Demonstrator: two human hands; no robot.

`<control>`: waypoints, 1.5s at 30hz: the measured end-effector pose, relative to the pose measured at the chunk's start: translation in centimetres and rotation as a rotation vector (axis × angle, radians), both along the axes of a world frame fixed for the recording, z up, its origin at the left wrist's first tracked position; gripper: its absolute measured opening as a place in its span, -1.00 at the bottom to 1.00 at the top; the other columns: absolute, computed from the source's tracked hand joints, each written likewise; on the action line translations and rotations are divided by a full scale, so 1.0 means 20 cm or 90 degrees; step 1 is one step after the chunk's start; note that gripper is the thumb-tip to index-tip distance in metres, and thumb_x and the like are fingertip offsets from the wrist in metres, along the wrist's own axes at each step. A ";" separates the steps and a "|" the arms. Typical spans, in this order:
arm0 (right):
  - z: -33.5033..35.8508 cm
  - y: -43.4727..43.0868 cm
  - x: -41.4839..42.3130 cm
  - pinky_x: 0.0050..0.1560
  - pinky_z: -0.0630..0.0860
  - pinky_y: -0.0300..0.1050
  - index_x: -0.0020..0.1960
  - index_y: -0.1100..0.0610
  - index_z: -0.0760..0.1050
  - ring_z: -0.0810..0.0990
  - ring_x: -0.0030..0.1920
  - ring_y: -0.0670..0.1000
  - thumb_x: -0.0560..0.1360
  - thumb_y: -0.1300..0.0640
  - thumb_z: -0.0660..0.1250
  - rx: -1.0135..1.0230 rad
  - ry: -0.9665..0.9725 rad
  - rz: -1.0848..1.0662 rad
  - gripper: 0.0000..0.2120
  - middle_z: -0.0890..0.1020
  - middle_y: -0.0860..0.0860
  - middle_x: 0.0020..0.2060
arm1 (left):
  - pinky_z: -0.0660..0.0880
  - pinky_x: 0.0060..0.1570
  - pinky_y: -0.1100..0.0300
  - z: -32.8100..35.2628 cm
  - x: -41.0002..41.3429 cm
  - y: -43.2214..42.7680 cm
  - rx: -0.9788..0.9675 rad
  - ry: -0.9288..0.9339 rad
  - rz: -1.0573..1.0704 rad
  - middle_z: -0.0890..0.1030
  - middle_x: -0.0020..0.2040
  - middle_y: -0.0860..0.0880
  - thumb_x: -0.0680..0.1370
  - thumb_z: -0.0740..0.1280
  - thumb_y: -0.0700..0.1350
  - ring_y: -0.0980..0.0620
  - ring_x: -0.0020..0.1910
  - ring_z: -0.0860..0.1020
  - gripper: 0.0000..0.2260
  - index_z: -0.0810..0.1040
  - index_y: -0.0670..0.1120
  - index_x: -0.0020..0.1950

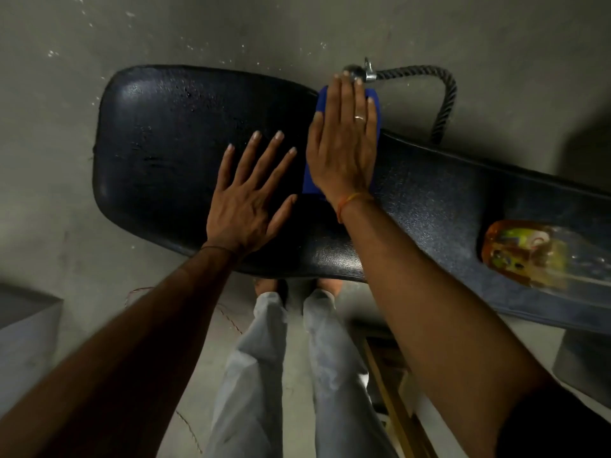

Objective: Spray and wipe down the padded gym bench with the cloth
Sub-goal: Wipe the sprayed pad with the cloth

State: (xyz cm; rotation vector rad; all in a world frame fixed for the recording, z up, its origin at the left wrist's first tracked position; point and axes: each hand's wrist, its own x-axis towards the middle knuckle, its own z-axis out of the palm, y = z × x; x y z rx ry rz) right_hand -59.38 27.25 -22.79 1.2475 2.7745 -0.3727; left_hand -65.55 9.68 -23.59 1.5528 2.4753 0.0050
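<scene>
Head view: both hands flat, fingers splayed, left (246, 200) on bench (158, 133), right (344, 140) atop blue cloth (322, 100).

A bare, dim workout room, likely a home or basement gym. A long padded bench (185, 133) in black textured vinyl fills the middle, standing on a grey concrete floor (49, 110) speckled with white flecks. Just beyond the bench's far edge lies a braided rope (444, 104) with a metal clip (362, 72), the kind of handle used on a cable machine. A pale grey box (23, 332) sits at the left edge, and a wooden frame (390, 385) shows under the bench.
</scene>
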 end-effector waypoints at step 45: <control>0.03 -0.42 -0.38 0.68 0.01 0.11 0.69 0.20 -0.01 0.04 0.69 0.14 0.70 0.02 -0.10 0.061 0.001 0.033 -0.40 0.08 0.15 0.69 | -0.03 0.63 -0.20 0.00 -0.47 -0.31 0.029 0.001 -0.007 -0.04 0.70 -0.04 0.71 -0.05 0.22 -0.09 0.68 -0.09 -0.41 -0.03 0.04 0.70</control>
